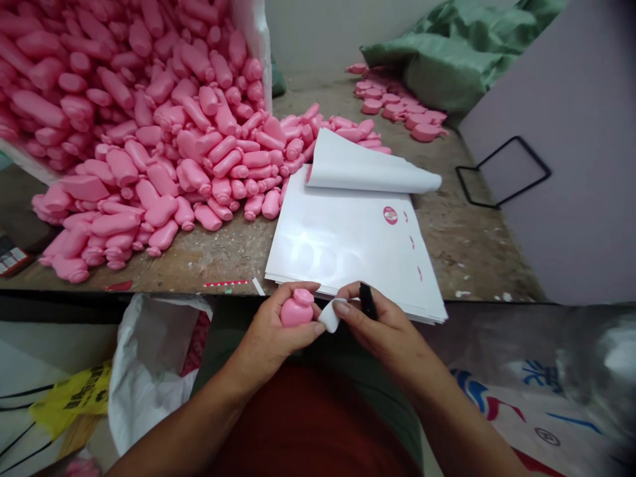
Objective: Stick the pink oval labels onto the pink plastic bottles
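Note:
My left hand (278, 331) is wrapped around a small pink plastic bottle (297, 310), whose neck points up toward the table. Between thumb and fingertips, my right hand (380, 321) pinches a small white sticker (330, 316) right beside the bottle; my left thumb tip is close to its edge. A black band (367, 301) sits at a finger of my right hand. Just beyond both hands lies a stack of sticker sheets (338, 232), its top sheet (368, 169) curled back. One round red sticker (390, 215) and a few red slivers remain on the exposed sheet.
Many pink bottles (163, 165) spill from a white sack (265, 59) on the left. Flat pink pieces (397, 99) lie at the back by a green bag (447, 59). A black wire frame (501, 172) stands right. Below the table edge hangs a white bag (149, 358).

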Demonstrator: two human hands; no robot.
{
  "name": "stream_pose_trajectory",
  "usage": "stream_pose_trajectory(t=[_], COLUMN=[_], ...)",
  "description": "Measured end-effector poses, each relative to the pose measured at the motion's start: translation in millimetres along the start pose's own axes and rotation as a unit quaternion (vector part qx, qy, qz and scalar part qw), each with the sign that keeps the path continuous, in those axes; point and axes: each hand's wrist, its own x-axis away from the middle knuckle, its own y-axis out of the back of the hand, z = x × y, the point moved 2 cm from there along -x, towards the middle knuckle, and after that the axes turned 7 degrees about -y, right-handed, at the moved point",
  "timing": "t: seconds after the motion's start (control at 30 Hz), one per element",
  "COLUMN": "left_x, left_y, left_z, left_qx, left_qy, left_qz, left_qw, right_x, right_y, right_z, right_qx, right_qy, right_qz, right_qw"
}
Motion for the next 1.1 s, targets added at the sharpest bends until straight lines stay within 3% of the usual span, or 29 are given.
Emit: stream_pose_trajectory(t=[0.23, 0.5, 0.6, 0.87, 1.1], left_x=[1.4, 3.7, 5.6, 6.1, 9.3], left_y=[-2.0, -9.6, -12.4, -10.7, -13.4], left_z=[-2.1, 2.5, 2.3, 1.2, -1.1], left_qx=[-0.051, 0.034, 0.056, 0.091, 0.208], left_qy=[-0.034, 0.037, 0.039, 0.046, 0.098], left_qz=[-0.025, -0.049, -0.06, -0.071, -0.057], left_qw=[0.998, 0.998, 0.996, 0.992, 0.972], right_x=[1.5, 9.6, 12.0, 9.5, 6.5], right_y=[2.5, -9.2, -11.8, -8.0, 2.7], right_z=[5.6, -0.7, -2.4, 0.1, 1.5], right_qx=[0.086, 0.187, 0.2, 0.118, 0.109], right_qy=[0.102, 0.222, 0.257, 0.149, 0.144], right_qz=[-0.069, -0.147, -0.149, -0.064, -0.021], right_qw=[0.989, 0.946, 0.934, 0.98, 0.983])
